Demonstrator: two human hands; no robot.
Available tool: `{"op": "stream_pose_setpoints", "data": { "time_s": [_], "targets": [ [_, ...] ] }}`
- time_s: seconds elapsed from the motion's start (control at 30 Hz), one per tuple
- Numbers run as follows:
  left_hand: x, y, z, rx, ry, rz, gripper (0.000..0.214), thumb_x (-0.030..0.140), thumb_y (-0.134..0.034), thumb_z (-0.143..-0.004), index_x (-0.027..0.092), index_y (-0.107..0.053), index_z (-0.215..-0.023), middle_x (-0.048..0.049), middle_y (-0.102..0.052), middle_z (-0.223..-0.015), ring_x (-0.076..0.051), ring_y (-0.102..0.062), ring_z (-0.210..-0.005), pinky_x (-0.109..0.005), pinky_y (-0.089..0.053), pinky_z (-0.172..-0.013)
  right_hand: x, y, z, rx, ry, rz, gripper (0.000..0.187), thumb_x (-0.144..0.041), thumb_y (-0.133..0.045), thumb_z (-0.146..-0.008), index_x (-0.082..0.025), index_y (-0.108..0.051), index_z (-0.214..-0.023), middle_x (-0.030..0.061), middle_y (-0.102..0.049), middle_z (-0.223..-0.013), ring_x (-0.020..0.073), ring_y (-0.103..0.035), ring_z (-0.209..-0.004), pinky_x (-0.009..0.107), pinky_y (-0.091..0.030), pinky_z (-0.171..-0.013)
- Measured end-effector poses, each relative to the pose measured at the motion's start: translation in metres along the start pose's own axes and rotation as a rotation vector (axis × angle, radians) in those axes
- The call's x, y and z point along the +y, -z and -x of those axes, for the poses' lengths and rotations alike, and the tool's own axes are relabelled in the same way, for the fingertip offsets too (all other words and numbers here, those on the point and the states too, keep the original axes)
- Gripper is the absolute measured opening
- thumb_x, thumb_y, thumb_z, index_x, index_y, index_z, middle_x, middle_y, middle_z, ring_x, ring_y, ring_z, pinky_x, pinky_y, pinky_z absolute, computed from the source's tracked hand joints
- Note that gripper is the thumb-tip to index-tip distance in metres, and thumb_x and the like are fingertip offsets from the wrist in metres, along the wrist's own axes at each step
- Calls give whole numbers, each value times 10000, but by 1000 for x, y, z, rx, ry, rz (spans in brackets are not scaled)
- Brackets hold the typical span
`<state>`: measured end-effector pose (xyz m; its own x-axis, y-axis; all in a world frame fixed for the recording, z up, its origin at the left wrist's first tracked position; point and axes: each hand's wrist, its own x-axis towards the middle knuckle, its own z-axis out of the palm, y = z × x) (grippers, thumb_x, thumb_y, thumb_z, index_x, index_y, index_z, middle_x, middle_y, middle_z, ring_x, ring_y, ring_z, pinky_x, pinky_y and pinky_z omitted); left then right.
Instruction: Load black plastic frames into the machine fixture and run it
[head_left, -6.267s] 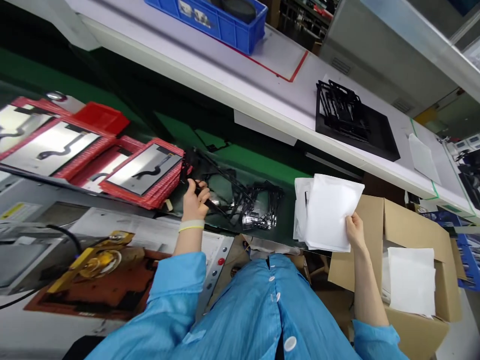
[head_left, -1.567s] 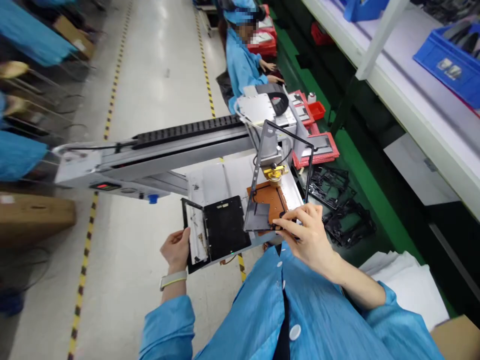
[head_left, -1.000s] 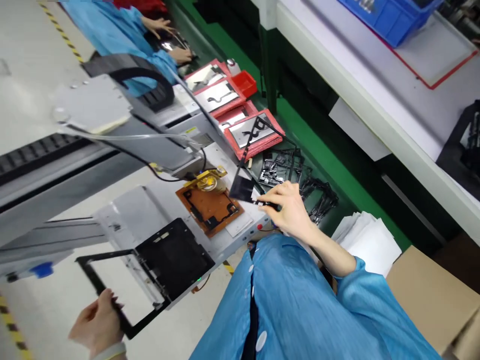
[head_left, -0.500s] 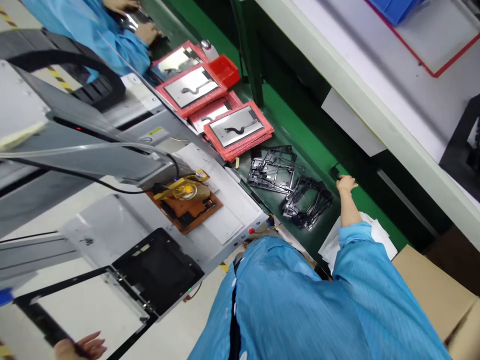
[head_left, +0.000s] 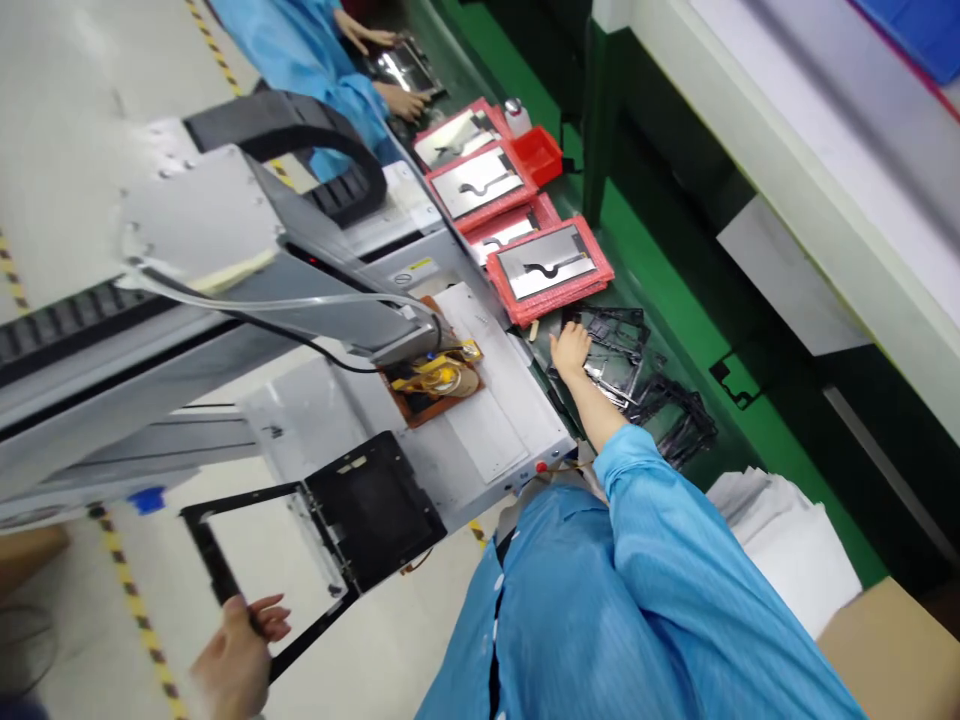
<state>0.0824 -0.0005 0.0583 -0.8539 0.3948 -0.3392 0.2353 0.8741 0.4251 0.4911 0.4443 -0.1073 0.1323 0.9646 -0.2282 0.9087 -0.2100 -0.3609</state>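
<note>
My left hand [head_left: 244,640] is closed around the outer edge of an open black hinged frame [head_left: 201,550], its fingers partly extended. The frame is swung out from a black flat bed [head_left: 379,510] on the machine's near end. My right hand [head_left: 571,348] is at the left edge of loosely piled black plastic frames [head_left: 615,345], fingers bent over one; the fingertips are partly hidden. More black plastic frames [head_left: 675,420] lie beside these, nearer to me. A thin black outline-shaped piece [head_left: 735,385] rests on the green strip to the right.
Screen panels with black cables [head_left: 547,265] lie on pink foam sheets beyond my right hand. A red bin [head_left: 538,155] and a bottle [head_left: 517,117] stand behind. The machine arm [head_left: 345,300] spans the left. White sheets [head_left: 787,540] and a cardboard box [head_left: 892,650] are at right. A co-worker's hands [head_left: 405,100] work far off.
My right hand has moved left from the green strip to the black plastic frames; the thin black piece now lies there alone. My left hand still holds the hinged frame. The view has shifted.
</note>
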Motion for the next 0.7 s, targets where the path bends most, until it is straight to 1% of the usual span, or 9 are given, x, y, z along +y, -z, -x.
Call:
{"op": "stream_pose_setpoints", "data": {
  "time_s": [0.07, 0.13, 0.2, 0.3, 0.37, 0.47, 0.6, 0.67, 0.7],
  "targets": [
    [-5, -1, -5, 12, 118, 163, 808, 1074, -527, -573, 279, -635, -665, -4, -629, -533, -203, -548, -488, -352, -470, -544, -4, 2, -11, -29, -33, 36, 396, -253, -622, -1091, -21, -616, -1412, 307, -661, -1420, 359, -578, -1342, 495, -386, -1197],
    [-13, -1, -9, 19, 164, 225, 804, 1052, -621, -534, 264, -674, -682, -1, -647, -569, -191, -546, -520, -344, -466, -560, -4, 7, -18, -56, -32, 53, 364, -185, -579, -1079, -6, -631, -1392, 309, -692, -1370, 354, -615, -1313, 496, -387, -1194],
    [-20, 0, -13, 15, 151, 224, 812, 1026, -645, -577, 233, -719, -734, -18, -675, -613, -192, -571, -552, -341, -480, -576, -5, 15, -20, -46, -44, 55, 346, -166, -538, -1084, -5, -653, -1368, 296, -715, -1335, 345, -652, -1279, 475, -407, -1175],
    [-31, 0, -18, 4, 125, 251, 826, 995, -650, -631, 185, -730, -774, -46, -684, -631, -190, -579, -555, -330, -480, -564, -9, 30, -15, 3, -57, 17, 349, -221, -545, -1101, -46, -688, -1367, 264, -717, -1363, 334, -690, -1236, 428, -464, -1111],
    [-39, 0, -23, 11, 117, 278, 810, 973, -650, -654, 177, -722, -780, -49, -681, -629, -189, -580, -549, -324, -479, -556, -12, 43, -9, 20, -25, -41, 345, -249, -567, -1099, -82, -717, -1361, 232, -734, -1349, 322, -702, -1215, 398, -494, -1064],
    [-50, -1, -30, 12, 105, 316, 753, 918, -657, -707, 175, -722, -803, -39, -680, -638, -182, -579, -551, -313, -480, -556, -12, 66, 4, 20, 81, -127, 334, -261, -598, -1083, -97, -750, -1330, 185, -784, -1217, 303, -713, -1181, 370, -511, -1036],
    [-58, 0, -34, -10, 86, 386, 692, 844, -674, -764, 157, -721, -838, -24, -662, -649, -160, -569, -561, -290, -473, -556, -3, 96, 38, 47, 261, -157, 322, -246, -622, -1049, -83, -769, -1284, 171, -785, -1118, 297, -705, -1115, 391, -518, -1057],
    [-57, 0, -32, 0, 64, 420, 652, 793, -664, -811, 148, -722, -884, -17, -660, -669, -148, -570, -572, -279, -484, -566, 3, 104, 76, 63, 395, -190, 334, -267, -608, -1059, -97, -758, -1304, 164, -762, -1103, 295, -692, -1071, 415, -541, -1039],
    [-57, 0, -30, 19, 44, 442, 613, 753, -667, -835, 149, -718, -925, -11, -665, -689, -141, -573, -577, -271, -494, -573, 5, 104, 103, 67, 470, -222, 343, -289, -594, -1074, -116, -748, -1328, 157, -747, -1105, 295, -686, -1056, 428, -556, -1024]
  ]
}}
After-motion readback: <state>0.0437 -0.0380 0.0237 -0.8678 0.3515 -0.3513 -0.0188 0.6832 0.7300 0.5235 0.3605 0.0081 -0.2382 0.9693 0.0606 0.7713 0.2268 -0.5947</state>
